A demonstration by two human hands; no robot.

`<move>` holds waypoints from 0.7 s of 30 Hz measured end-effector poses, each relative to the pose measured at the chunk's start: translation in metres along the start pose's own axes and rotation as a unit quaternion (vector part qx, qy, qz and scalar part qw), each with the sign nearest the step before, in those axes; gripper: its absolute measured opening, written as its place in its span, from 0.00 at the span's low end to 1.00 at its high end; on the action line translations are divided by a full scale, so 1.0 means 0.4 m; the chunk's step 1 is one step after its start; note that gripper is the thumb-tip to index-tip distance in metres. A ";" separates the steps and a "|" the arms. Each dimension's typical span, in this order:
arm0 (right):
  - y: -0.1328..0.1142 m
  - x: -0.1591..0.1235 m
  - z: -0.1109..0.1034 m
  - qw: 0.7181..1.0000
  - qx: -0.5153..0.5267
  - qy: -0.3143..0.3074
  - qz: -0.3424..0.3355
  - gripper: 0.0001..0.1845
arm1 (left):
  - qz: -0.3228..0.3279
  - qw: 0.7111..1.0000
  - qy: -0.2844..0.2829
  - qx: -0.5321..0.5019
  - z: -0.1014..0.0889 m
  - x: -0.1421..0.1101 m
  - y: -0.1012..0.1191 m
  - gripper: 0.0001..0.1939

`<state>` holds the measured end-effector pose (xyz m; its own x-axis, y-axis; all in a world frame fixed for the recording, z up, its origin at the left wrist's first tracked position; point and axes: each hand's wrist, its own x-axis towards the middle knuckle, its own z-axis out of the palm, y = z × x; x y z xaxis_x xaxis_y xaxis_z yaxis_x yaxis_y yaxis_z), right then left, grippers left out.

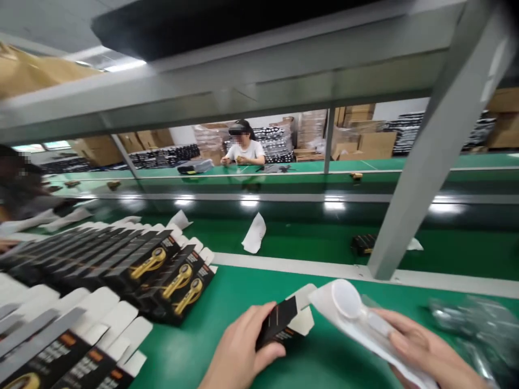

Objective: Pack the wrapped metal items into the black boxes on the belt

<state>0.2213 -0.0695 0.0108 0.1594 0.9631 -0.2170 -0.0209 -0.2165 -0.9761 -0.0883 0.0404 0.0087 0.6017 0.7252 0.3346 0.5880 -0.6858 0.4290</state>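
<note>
My left hand [239,346] is wrapped round a small black cardboard box [284,316], whose white end flaps stand open toward the right. In my right hand [430,346] is a long item in a thin white sleeve [375,329], with a round pale head at its far end. That head hangs just right of the box's flaps; whether they touch I cannot tell. What the sleeve covers is mostly hidden. To the left stand rows of black boxes [152,265] printed with a gold handled device, many with white flaps up.
A grey slanted post [425,156] rises at the right from the bench rail. Clear plastic-wrapped items [474,329] lie on the green table at right. White sleeves [255,233] and a black box [363,244] rest on the belt beyond. A co-worker [245,148] sits opposite; another person is at far left.
</note>
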 end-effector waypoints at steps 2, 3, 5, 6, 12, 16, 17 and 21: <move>-0.042 -0.011 0.040 0.992 0.091 -0.061 0.055 0.26 | 0.034 0.999 0.012 0.002 0.002 -0.002 -0.001 0.28; -0.056 -0.013 0.057 0.988 0.111 -0.083 0.065 0.25 | 0.050 0.999 0.019 0.003 0.003 -0.003 0.000 0.28; -0.071 -0.012 0.078 0.986 0.109 -0.107 0.066 0.23 | 0.077 0.996 0.030 0.014 0.006 -0.008 0.004 0.30; -0.072 -0.010 0.080 0.987 0.093 -0.115 0.061 0.22 | 0.090 0.995 0.034 0.023 0.008 -0.011 0.006 0.32; -0.062 0.007 0.052 0.975 -0.029 -0.214 0.047 0.27 | 0.173 0.980 0.057 0.078 0.012 -0.026 0.008 0.36; -0.065 0.006 0.067 0.971 -0.090 -0.212 0.056 0.25 | 0.216 0.971 0.026 0.099 0.008 -0.025 0.022 0.35; -0.064 0.004 0.076 0.970 -0.105 -0.213 0.060 0.25 | 0.226 0.968 0.010 0.108 0.006 -0.024 0.028 0.35; -0.055 -0.001 0.117 0.970 -0.119 -0.203 0.066 0.24 | 0.238 0.963 -0.019 0.122 0.000 -0.022 0.046 0.34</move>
<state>0.1757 -0.0577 0.0316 -0.2311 0.8981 -0.3742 0.2213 -0.3260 -0.9191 -0.0828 0.0215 0.0137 0.8516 0.3255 0.4108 0.3472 -0.9375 0.0230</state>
